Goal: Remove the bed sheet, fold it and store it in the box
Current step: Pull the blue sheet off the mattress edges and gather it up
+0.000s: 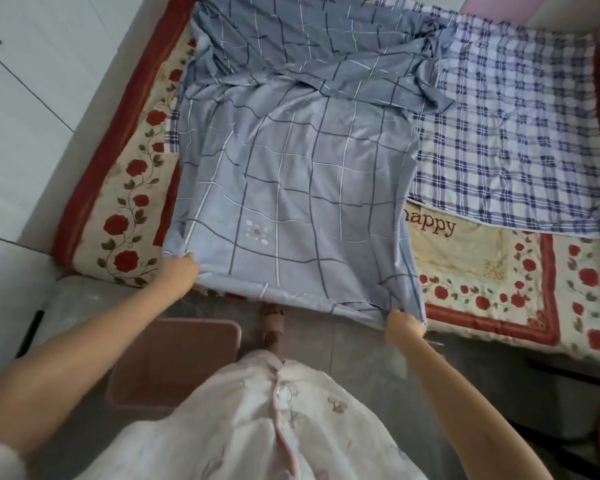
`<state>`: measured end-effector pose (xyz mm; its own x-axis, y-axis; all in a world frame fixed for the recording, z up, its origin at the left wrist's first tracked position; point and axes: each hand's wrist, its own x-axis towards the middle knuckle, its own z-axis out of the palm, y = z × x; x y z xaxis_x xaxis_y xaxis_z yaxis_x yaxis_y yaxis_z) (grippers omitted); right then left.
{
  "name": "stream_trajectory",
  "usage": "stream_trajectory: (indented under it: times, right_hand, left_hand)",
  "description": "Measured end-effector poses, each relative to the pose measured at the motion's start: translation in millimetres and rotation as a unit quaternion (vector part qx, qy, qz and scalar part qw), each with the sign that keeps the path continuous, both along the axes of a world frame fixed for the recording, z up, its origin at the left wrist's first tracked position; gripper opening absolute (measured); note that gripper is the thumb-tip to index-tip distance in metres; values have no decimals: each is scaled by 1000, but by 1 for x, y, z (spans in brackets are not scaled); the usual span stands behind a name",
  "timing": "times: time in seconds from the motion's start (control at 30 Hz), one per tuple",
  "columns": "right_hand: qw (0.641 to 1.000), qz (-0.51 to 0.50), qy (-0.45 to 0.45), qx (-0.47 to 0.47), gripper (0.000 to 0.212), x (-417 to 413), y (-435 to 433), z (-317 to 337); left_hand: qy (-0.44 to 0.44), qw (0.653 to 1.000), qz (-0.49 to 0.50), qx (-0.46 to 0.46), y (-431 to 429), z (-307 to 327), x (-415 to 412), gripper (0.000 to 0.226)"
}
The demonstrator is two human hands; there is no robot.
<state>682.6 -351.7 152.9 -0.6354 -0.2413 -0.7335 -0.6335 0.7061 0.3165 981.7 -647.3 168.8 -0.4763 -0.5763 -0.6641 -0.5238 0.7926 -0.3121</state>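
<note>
A light blue bed sheet [291,168] with a grid pattern lies folded lengthwise down the middle of the bed, bunched and wrinkled at its far end. My left hand [179,271] pinches its near left corner at the bed's edge. My right hand [402,323] grips the near right corner, which hangs slightly over the edge. A pink box [173,358] stands on the floor below my left arm, partly hidden by my clothing.
Under the sheet lies a cream blanket with red roses [499,271] and a blue plaid cloth [509,140]. White cabinet doors [24,98] stand to the left. A translucent bin [80,306] sits by the bed's corner. A dark object [568,393] is on the floor at right.
</note>
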Motion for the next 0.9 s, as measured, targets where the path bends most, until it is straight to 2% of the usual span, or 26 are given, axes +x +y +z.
stream_trajectory:
  times: [0.1, 0.23, 0.27, 0.33, 0.43, 0.5, 0.53, 0.57, 0.6, 0.63, 0.67, 0.7, 0.73, 0.77, 0.8, 0.87, 0.9]
  right_hand:
    - [999, 11, -18, 34, 41, 9, 22, 5]
    - [996, 47, -31, 65, 39, 29, 69, 2]
    - [997, 43, -30, 56, 38, 34, 79, 0]
    - [999, 16, -29, 30, 38, 41, 88, -3]
    - [999, -25, -22, -4, 52, 50, 94, -6]
    - [998, -51, -9, -33, 41, 50, 94, -7]
    - [992, -103, -9, -68, 31, 45, 90, -6]
    - [971, -198, -14, -132, 24, 35, 83, -3]
    - [916, -334, -23, -222, 18, 20, 70, 8]
    - [808, -495, -45, -318, 13, 2, 54, 21]
    - [654, -638, -84, -398, 12, -17, 32, 45]
    - [493, -726, -116, -466, 17, -37, 14, 66]
    - [414, -734, -124, -524, 25, -55, -4, 91]
    - [392, -697, -125, -587, 30, -69, -23, 127]
    - [408, -642, -113, -639, 33, -74, -38, 166]
    - [409, -559, -70, -718, 31, -78, -57, 223]
    - [404, -516, -44, -754, 26, -78, -60, 240]
  left_hand:
    - [44, 998, 21, -31, 9, 5, 3, 29]
    - [37, 997, 66, -10, 37, 14, 11, 25]
    - [27, 994, 104, -2, 45, 18, 16, 24]
    - [37, 991, 129, 12, 53, 17, 22, 24]
    - [88, 983, 157, 40, 68, 21, 24, 35]
    - [117, 974, 182, 68, 75, 21, 27, 40]
    - [140, 965, 209, 67, 74, 22, 27, 32]
    - [161, 962, 211, 69, 67, 25, 25, 21]
    - [195, 952, 227, 69, 57, 31, 19, 17]
    - [230, 942, 236, 60, 42, 37, 12, 21]
    - [280, 931, 230, 31, 19, 52, 0, 26]
    - [331, 916, 229, 5, -1, 71, -11, 31]
    - [392, 888, 240, -18, -24, 92, -25, 34]
    - [459, 854, 241, -47, -41, 119, -38, 35]
    - [520, 811, 258, -69, -55, 145, -48, 37]
    - [619, 724, 282, -110, -63, 192, -63, 41]
    - [643, 705, 272, -124, -56, 213, -66, 37]
